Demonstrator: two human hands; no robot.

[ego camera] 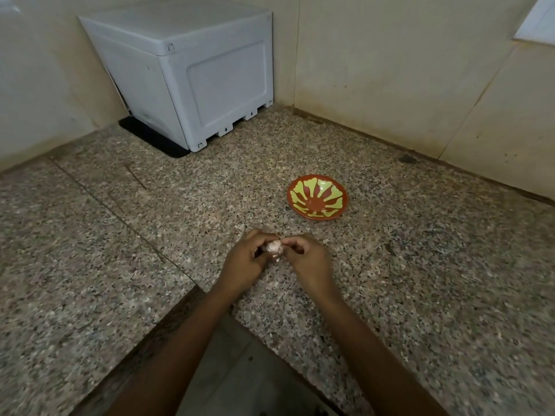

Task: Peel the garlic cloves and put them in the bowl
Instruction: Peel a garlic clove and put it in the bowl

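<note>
Our left grip (244, 262) curls round the garlic (274, 247) and our right grip (307, 258) pinches its other side, low over the desk (120, 241). The garlic is small, knobbly and pinkish-white, with a papery skin. We judge that skin brittle, so we should steady it with the left, nick it with a right thumbnail and strip gently without crushing. The bowl (290, 196), shallow, glossy and red with yellow petals, sits near, ahead and right; we see nothing in it. The desk is speckled granite. A white plastic box (192, 70) stands in the corner.
</note>
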